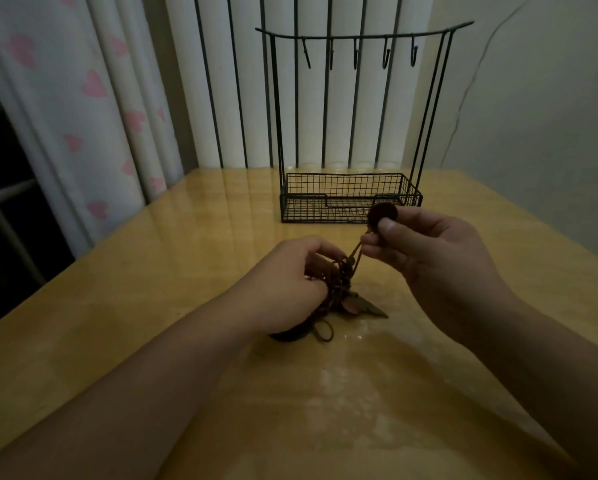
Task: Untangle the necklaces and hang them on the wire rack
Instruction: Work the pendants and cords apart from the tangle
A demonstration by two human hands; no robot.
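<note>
Pulling a single cord out of the knot looks like the step in hand here, and it all comes down to which way that cord runs. The right hand [425, 251] is up off the surface [186, 237], pinching a dark round pendant [382, 213] between thumb and fingertips, and two thin brown cords [354, 252] run from it down and to the left into the tangled necklaces [339, 289]. The left hand [290, 275] sits low with its fingers curled into that bundle, holding it in place just above the surface. So the line of the cord goes diagonally, low-left at the tangle to high-right at the pendant, roughly pointing toward the wire rack [349, 199] behind. Some of the bundle, including what looks like a flat leaf-shaped charm [373, 308] and a loose loop [325, 329], spills out onto the surface under the left hand; it's dim, so I can't tell how many necklaces are in there. The rack stands well beyond both hands, and none of its hooks [387, 57] carries anything yet, so I'd say the task is barely started. The right hand is the nearer one to the rack's basket, so my guess is it does the hanging once a strand comes free. Main risk: pulling along that diagonal too hard just tightens the knot.
</note>
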